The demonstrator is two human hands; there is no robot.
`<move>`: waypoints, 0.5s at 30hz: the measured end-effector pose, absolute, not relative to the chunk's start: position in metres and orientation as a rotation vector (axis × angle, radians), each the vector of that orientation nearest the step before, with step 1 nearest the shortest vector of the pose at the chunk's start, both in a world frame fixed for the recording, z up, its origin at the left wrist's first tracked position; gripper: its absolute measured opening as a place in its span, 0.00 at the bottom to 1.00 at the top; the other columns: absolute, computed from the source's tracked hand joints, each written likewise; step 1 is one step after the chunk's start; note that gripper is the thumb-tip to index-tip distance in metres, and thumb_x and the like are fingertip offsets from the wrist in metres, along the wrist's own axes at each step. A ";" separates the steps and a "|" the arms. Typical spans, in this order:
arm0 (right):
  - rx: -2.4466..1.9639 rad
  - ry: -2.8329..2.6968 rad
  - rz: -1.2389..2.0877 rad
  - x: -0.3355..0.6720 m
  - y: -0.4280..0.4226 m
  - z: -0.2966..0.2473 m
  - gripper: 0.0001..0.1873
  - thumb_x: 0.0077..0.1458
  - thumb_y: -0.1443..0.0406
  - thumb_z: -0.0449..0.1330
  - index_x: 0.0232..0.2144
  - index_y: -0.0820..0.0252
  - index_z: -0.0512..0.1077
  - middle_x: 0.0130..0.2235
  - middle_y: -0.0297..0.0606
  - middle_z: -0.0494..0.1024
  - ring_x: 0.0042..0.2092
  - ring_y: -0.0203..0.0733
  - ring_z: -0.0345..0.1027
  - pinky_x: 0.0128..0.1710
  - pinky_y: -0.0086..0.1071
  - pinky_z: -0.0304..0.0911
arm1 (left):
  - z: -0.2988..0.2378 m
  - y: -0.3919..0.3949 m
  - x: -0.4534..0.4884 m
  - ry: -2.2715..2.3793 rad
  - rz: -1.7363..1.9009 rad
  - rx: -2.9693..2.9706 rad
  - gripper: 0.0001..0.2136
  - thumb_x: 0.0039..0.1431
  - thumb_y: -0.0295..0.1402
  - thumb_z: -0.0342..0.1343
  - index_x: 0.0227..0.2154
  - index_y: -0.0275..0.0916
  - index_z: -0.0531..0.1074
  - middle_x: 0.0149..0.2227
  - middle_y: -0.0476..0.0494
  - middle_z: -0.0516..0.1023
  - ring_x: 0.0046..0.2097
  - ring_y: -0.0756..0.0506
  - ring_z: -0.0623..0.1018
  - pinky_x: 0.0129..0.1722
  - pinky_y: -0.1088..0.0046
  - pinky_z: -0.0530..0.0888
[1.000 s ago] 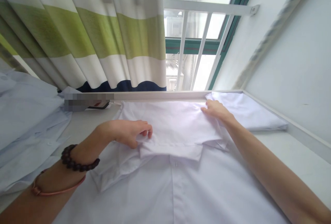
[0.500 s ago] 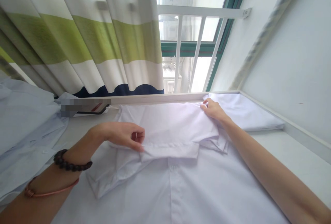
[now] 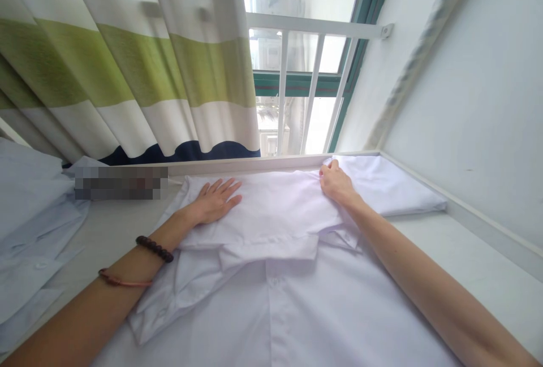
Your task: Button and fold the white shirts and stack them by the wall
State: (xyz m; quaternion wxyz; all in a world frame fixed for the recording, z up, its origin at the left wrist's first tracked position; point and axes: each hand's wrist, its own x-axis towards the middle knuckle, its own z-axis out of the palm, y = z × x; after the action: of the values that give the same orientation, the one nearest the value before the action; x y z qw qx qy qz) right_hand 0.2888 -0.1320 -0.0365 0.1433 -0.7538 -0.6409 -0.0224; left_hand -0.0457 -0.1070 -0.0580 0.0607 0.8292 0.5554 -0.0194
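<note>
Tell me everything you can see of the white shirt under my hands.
The white shirt looks like smooth, thin fabric, lightly creased. It lies partly folded on a pale surface, its front strip running from a collar-like flap toward the camera. The left hand rests spread on the far folded part; the right hand, curled, touches its far right corner.

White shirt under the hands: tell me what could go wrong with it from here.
The right hand pinches the far right corner of the white shirt right beside the folded white garment, so a tug might disturb that too. The left hand lies flat on the cloth; sliding it could push up wrinkles. The rumpled fold at the lower left might crease if pressed as it lies.
</note>
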 end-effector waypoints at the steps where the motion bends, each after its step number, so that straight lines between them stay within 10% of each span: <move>1: -2.178 -1.925 -0.139 0.281 -0.133 -0.031 0.17 0.59 0.66 0.49 0.48 0.65 0.70 0.54 0.55 0.64 0.52 0.55 0.62 0.50 0.42 0.58 | -0.056 -0.105 -0.044 1.686 -0.050 2.495 0.30 0.64 0.51 0.29 0.66 0.45 0.45 0.69 0.47 0.43 0.68 0.38 0.43 0.64 0.50 0.40; 15: -2.048 -2.185 0.210 0.255 -0.113 -0.074 0.33 0.64 0.49 0.34 0.65 0.55 0.51 0.68 0.40 0.47 0.68 0.47 0.38 0.64 0.40 0.33 | -0.065 -0.099 -0.057 1.850 -0.002 2.505 0.32 0.65 0.49 0.28 0.66 0.38 0.47 0.68 0.44 0.44 0.68 0.39 0.46 0.65 0.59 0.45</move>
State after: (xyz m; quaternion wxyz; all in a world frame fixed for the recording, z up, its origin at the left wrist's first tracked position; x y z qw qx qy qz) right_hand 0.2548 -0.1129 -0.0736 0.0696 -0.6805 -0.7261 0.0699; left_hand -0.0571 -0.0990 -0.0655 0.0138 0.8043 0.5941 -0.0007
